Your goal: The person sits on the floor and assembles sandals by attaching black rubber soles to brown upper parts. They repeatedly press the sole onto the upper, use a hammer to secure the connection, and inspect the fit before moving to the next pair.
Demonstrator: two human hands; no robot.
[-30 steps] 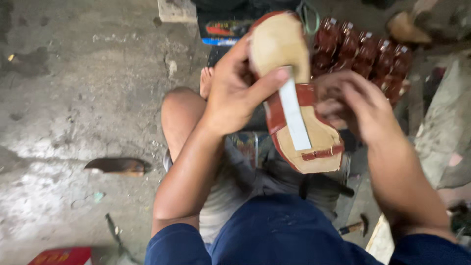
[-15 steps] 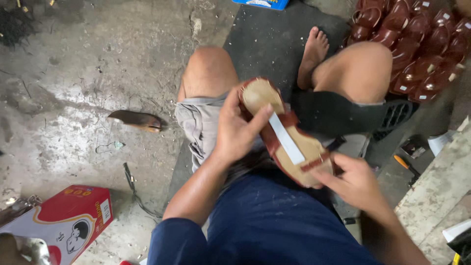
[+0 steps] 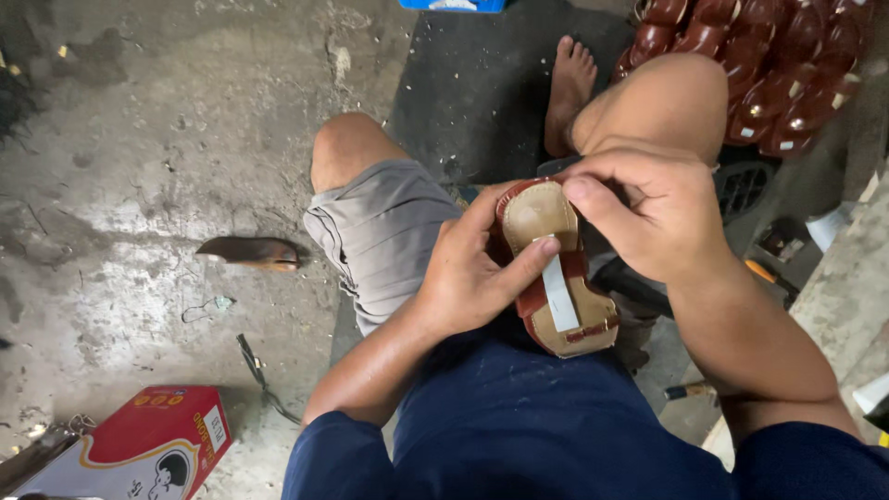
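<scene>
Brown sandal (image 3: pixel 556 278), sole upward, held over the lap between both hands. Left hand (image 3: pixel 472 273) has its fingers clamped on the sandal's side, thumb across a pale strip (image 3: pixel 559 294). Right hand (image 3: pixel 653 218) pinches its toe end. Finished sandals (image 3: pixel 769 65) lie beyond.

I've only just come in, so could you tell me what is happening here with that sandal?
A person sits on the floor holding a small brown sandal sole-up over the lap. The left hand grips it from the side, thumb lying across the pale sole by a white strip. The right hand works at its heel end. A pile of similar brown sandals lies beyond the knee, a knife on the concrete and a red box nearer.
</scene>
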